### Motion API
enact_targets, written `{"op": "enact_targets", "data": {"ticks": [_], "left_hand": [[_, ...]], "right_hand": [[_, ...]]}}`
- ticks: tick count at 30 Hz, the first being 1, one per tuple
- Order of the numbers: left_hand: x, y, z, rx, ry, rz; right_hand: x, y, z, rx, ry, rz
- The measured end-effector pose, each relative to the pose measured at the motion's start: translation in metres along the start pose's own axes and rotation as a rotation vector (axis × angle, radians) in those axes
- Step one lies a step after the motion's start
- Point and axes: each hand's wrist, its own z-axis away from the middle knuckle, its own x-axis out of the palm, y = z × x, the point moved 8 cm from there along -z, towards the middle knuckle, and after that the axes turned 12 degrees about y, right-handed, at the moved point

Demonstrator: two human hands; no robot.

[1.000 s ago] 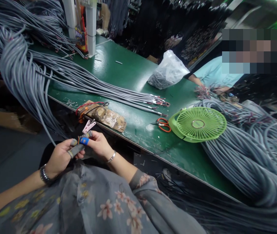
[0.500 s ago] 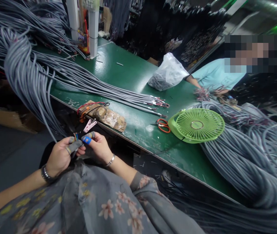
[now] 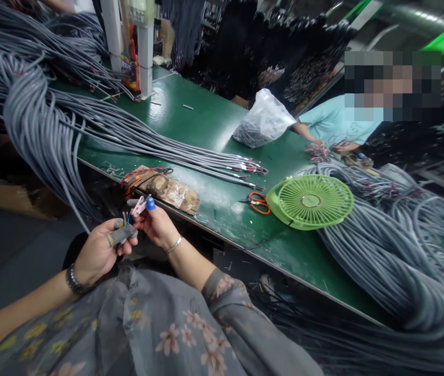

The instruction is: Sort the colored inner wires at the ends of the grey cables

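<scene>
My left hand [image 3: 102, 248] is closed around the end of a grey cable, with several thin coloured wires [image 3: 127, 217] standing up between its thumb and fingers. Grey covers wrap some of its fingertips. My right hand [image 3: 159, 225] has its fingers about a pink clothespin [image 3: 139, 207] at the table's front edge. The blue-covered thumb lies on one side of the pin and a grey-covered finger on the other. Just behind is a wooden block [image 3: 175, 193] wrapped in tape, with red and black leads [image 3: 143, 171] and an orange piece at its left end.
Long bundles of grey cable [image 3: 159, 141] lie on the green table [image 3: 206, 117], and more [image 3: 382, 261] hang at right. A green fan [image 3: 311, 201], orange-handled scissors [image 3: 259, 203] and a plastic bag [image 3: 263, 120] stand on it. Across the table, a co-worker [image 3: 347, 122] handles wire ends.
My right hand has left the coloured wires and moved up to the clothespin. The left hand keeps its hold on the cable end. The view has shifted slightly.
</scene>
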Motion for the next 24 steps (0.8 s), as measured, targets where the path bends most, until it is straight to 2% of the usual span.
{"op": "enact_targets", "data": {"ticks": [8, 12, 18, 21, 24], "left_hand": [[0.003, -0.003, -0.003, -0.006, 0.004, 0.000], [0.000, -0.003, -0.001, 0.000, 0.037, 0.001], [-0.013, -0.005, 0.006, 0.031, 0.104, 0.005], [-0.017, -0.005, 0.008, 0.067, 0.122, 0.014], [-0.017, -0.007, 0.008, 0.076, 0.126, 0.005]], "right_hand": [[-0.002, 0.004, -0.001, -0.018, 0.120, -0.106], [0.000, 0.002, 0.002, -0.015, 0.084, -0.049], [-0.011, 0.015, 0.017, 0.102, -0.011, 0.045], [-0.013, 0.019, 0.030, 0.030, -0.090, 0.101], [-0.012, 0.012, 0.041, -0.110, -0.086, 0.125]]}}
